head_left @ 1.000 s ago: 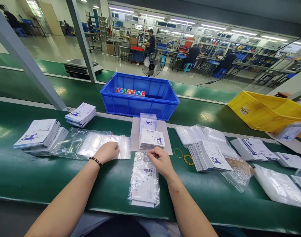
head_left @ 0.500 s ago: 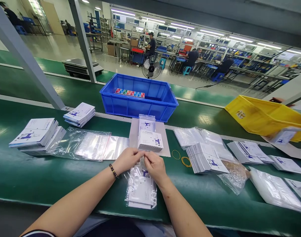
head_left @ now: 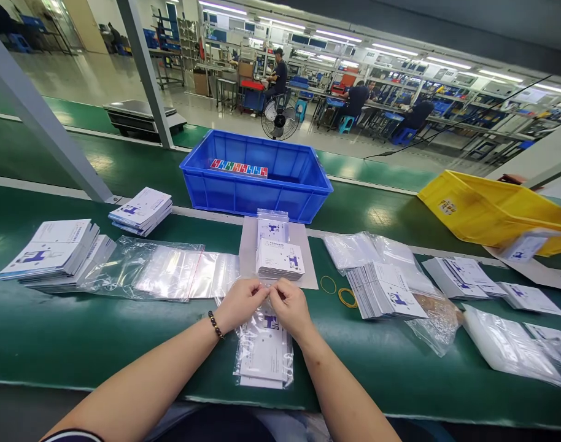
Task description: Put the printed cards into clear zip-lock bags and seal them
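Observation:
My left hand (head_left: 243, 303) and my right hand (head_left: 290, 307) pinch the top edge of a clear plastic bag (head_left: 264, 356), fingertips close together. A white booklet with a purple print shows through the bag, which lies on the green bench surface. Just beyond my fingers, a stack of booklets (head_left: 278, 259) sits on a grey card, with a bagged booklet (head_left: 272, 227) behind it. Left of my left hand lie flat empty plastic bags (head_left: 165, 271). To the right of my right hand are yellow rubber bands (head_left: 347, 298).
A blue bin (head_left: 257, 190) holding a colourful strip stands behind the card. Booklet piles (head_left: 54, 245) lie at the left, and another banded stack (head_left: 384, 291) at the right among plastic bags. A yellow bin (head_left: 496, 209) tilts at the far right. Metal posts rise at the left.
Both hands stay pinched at the bag's top edge, with the fingertips slightly shifted along it. The camera view has moved a little; the bag lies in nearly the same place.

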A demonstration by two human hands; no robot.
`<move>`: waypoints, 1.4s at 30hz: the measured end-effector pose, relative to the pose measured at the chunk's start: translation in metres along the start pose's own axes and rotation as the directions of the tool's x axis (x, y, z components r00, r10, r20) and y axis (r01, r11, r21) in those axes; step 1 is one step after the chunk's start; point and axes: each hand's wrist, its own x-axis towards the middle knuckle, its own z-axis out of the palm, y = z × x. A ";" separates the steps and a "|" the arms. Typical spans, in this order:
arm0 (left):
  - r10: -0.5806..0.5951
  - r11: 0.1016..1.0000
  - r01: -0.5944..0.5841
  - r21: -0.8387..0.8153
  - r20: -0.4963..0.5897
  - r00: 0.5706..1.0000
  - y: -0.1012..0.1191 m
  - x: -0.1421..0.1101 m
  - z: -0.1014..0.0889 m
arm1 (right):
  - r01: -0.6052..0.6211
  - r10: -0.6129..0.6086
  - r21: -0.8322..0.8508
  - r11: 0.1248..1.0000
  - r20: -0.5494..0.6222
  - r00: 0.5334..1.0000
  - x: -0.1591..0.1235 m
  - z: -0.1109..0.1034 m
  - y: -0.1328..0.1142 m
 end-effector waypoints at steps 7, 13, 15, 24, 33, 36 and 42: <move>-0.071 0.991 0.077 -0.113 0.055 0.996 -0.001 0.001 0.000 | 0.126 -0.156 -0.192 0.973 -0.148 0.977 0.002 0.000 0.004; -0.179 0.966 0.174 -0.192 -0.008 0.984 0.001 0.006 -0.017 | 0.337 -0.334 -0.153 0.929 0.045 0.941 0.002 -0.008 0.001; 0.020 0.999 -0.024 -0.029 -0.120 0.993 0.003 0.004 -0.023 | 0.314 -0.308 -0.072 0.947 0.088 0.947 0.003 -0.012 0.002; 0.279 0.829 -0.328 0.453 0.173 0.944 0.011 -0.001 -0.042 | 0.092 -0.143 0.206 0.974 0.249 0.958 0.007 -0.042 0.007; 0.093 0.980 -0.135 0.149 0.259 0.961 0.003 0.002 -0.042 | -0.350 0.374 0.183 0.919 -0.119 0.920 0.016 -0.029 0.041; 0.075 0.985 -0.115 0.132 0.281 0.957 0.002 0.002 -0.038 | -0.350 0.434 0.369 0.861 -0.174 0.884 0.016 -0.028 0.044; 0.081 0.989 -0.116 0.096 0.307 0.948 0.001 0.002 -0.032 | -0.175 0.499 0.669 0.722 -0.330 0.801 0.019 -0.033 0.035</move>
